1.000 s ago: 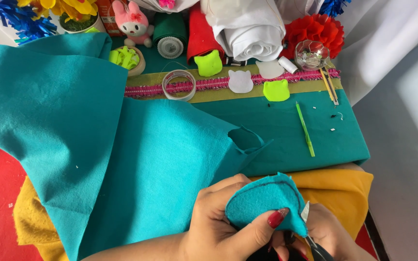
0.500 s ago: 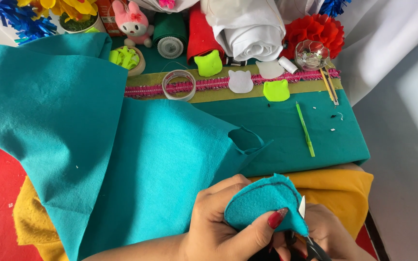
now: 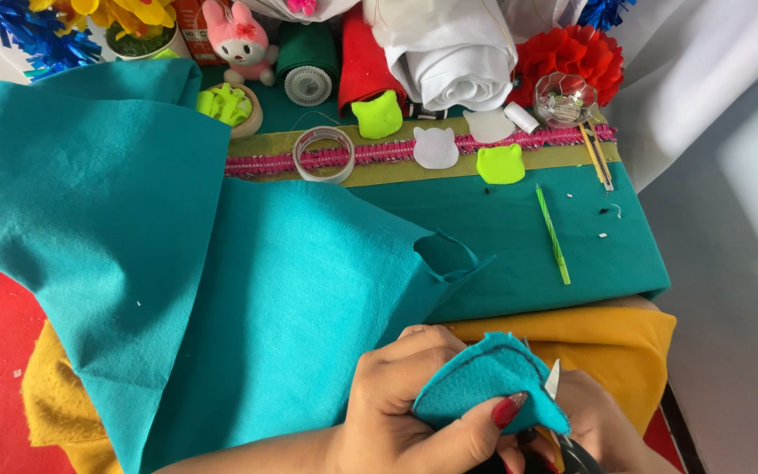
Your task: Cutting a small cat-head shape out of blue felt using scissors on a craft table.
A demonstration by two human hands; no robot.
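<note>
My left hand (image 3: 396, 412) pinches a folded teal felt piece (image 3: 484, 386) just below the big teal felt sheet (image 3: 221, 290); its long axis runs left-right, curved edge up. My right hand (image 3: 594, 421) grips scissors (image 3: 559, 412) at its right end.

1. A small teal felt piece (image 3: 484, 386) is pinched in the left hand (image 3: 405, 412), the thumb lying across its lower edge.
2. Scissors (image 3: 556, 395) are held in the right hand (image 3: 598, 426), with a blade showing at the piece's right edge.
3. A large teal cloth (image 3: 177, 290) is spread to the left, over yellow cloth (image 3: 625, 342).
4. A green stick (image 3: 553, 235), felt cat-head shapes (image 3: 436, 147) and pink trim (image 3: 379, 154) are laid farther back.
</note>
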